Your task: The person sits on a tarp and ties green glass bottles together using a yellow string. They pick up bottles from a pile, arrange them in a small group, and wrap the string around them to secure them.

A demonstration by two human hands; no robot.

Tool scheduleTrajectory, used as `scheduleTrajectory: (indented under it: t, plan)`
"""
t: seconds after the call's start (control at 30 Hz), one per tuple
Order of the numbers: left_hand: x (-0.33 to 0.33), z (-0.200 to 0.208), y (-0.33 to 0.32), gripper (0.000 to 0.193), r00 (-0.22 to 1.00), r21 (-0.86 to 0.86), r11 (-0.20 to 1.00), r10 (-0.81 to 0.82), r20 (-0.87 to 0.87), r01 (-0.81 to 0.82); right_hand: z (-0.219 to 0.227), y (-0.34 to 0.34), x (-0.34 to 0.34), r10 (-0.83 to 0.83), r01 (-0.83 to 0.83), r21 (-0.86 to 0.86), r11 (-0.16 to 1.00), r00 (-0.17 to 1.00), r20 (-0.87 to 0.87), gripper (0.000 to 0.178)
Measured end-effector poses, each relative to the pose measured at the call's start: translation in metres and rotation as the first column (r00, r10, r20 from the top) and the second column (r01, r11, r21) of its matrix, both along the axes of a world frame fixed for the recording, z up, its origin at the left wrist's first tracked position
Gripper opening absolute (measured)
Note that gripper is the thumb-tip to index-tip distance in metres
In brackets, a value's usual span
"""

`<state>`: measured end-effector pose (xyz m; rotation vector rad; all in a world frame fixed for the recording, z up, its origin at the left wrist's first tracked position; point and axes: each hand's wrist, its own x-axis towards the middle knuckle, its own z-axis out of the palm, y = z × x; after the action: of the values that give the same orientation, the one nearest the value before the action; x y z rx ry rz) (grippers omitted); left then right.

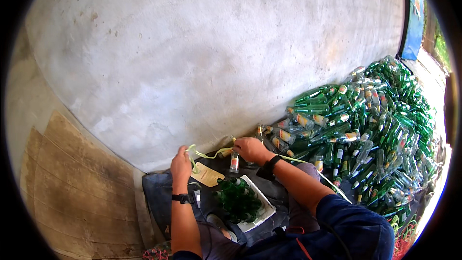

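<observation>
So we've got our left hand (181,167) pinched closed on a yellow-green strap (211,157) stretching across to our curled right hand (252,150), can't tell what that one's gripping, and green bottles (236,200) sit nearer in a white crate (263,215).

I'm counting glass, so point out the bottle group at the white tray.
The compact green cluster between the forearms, at the white tray; the heap on the right is far larger, sprawls loosely and mixes green with clear bottles.

Thin pale yellow-green strap (210,157), slack, loosely curled at left
</observation>
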<state>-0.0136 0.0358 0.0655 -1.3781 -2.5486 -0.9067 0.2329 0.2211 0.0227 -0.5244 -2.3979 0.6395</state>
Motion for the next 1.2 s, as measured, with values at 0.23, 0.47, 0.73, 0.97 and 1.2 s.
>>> scheduleTrajectory:
  t: [0.23,0.47,0.73,0.97,1.2]
  plan:
    - [0.05,0.004,0.016,0.018,0.889,0.181,0.905,-0.417,0.19,0.386,0.011,-0.04,-0.018,0.204,-0.206,-0.05,0.977,0.977,-0.058,0.021]
    - [0.073,-0.003,0.025,0.024,0.803,0.17,0.889,-0.457,0.382,0.425,0.019,-0.051,-0.021,0.22,-0.227,-0.038,0.973,0.966,-0.133,0.02]
    - [0.068,-0.015,0.032,0.027,0.736,0.165,0.881,-0.464,0.492,0.445,0.016,-0.047,-0.017,0.186,-0.182,0.039,0.982,0.971,-0.149,0.019]
    - [0.065,-0.016,0.031,0.029,0.761,0.155,0.877,-0.474,0.444,0.456,0.014,-0.042,-0.018,0.204,-0.202,0.027,0.979,0.974,-0.104,0.019]
    - [0.06,0.017,0.021,0.024,0.846,0.101,0.889,-0.455,0.277,0.446,0.019,-0.009,0.0,0.162,-0.16,0.028,0.987,0.983,-0.089,0.02]
